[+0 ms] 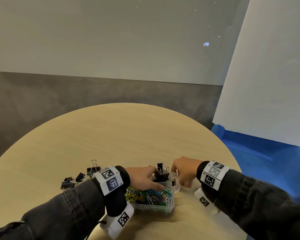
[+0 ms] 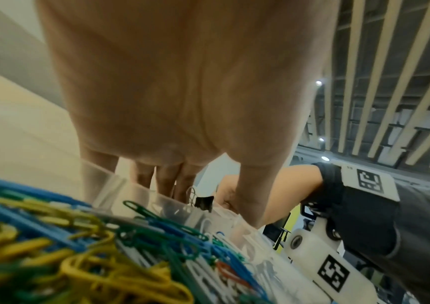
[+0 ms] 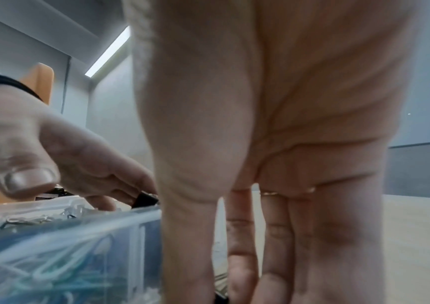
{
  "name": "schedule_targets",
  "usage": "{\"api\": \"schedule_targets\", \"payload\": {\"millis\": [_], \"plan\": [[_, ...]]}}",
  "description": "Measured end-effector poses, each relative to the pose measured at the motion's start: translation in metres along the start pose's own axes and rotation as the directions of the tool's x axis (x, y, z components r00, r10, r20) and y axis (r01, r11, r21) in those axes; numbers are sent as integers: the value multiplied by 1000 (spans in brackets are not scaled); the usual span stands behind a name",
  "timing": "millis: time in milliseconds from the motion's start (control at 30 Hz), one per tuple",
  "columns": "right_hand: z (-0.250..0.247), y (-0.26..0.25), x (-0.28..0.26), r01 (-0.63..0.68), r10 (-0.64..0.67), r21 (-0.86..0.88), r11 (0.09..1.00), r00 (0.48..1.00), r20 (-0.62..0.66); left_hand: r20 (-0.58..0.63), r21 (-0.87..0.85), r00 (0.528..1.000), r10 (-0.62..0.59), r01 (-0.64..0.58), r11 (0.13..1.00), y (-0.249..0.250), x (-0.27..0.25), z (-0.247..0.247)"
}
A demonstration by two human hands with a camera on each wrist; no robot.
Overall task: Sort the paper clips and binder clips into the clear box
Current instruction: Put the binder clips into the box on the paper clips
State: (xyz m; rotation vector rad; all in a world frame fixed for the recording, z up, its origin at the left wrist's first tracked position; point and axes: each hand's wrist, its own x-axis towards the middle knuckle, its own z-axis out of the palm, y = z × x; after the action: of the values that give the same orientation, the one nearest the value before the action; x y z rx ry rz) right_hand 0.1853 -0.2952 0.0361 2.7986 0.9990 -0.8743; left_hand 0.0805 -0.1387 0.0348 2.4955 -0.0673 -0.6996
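A clear box (image 1: 152, 207) stands near the table's front edge. Its near compartment is full of coloured paper clips (image 1: 149, 196) (image 2: 78, 246). The far compartment holds black binder clips (image 1: 162, 175). My left hand (image 1: 145, 177) lies over the box, its straight fingers (image 2: 167, 181) reaching down onto the binder clips and its thumb over the paper clips. One black binder clip (image 2: 203, 202) (image 3: 145, 199) sits at those fingertips. My right hand (image 1: 184, 170) (image 3: 286, 123) stands at the box's right end by the latch, with fingers pointing straight down and the thumb against the clear wall (image 3: 78, 236).
Several loose black binder clips (image 1: 73, 181) lie on the round wooden table (image 1: 128, 135), left of my left wrist. A white panel (image 1: 267, 84) and a blue surface (image 1: 258, 156) stand beyond the table's right edge.
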Motion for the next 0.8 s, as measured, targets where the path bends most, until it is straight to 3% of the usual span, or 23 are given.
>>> {"api": "schedule_targets", "payload": {"millis": [167, 300, 400, 500, 633, 800], "plan": [[0, 3, -1, 34, -35, -23, 999, 999, -18, -49, -62, 999, -18, 14, 998, -13, 2, -3], [-8, 12, -6, 17, -16, 0, 1000, 994, -111, -167, -123, 985, -38, 17, 992, -19, 2, -8], [-22, 15, -12, 32, -22, 42, 999, 976, -215, -171, -220, 984, -41, 2, 976, -15, 4, -12], [-31, 12, -15, 103, -88, 33, 994, 949, -304, -158, -336, 987, -23, -32, 941, -6, 7, -12], [-34, 5, -16, 213, -189, 37, 976, 924, -333, -124, -371, 992, 20, -65, 926, -1, 11, -10], [-34, -9, -11, 264, -278, -86, 961, 907, -317, -257, -304, 966, -27, -54, 951, -12, 15, -18]]}}
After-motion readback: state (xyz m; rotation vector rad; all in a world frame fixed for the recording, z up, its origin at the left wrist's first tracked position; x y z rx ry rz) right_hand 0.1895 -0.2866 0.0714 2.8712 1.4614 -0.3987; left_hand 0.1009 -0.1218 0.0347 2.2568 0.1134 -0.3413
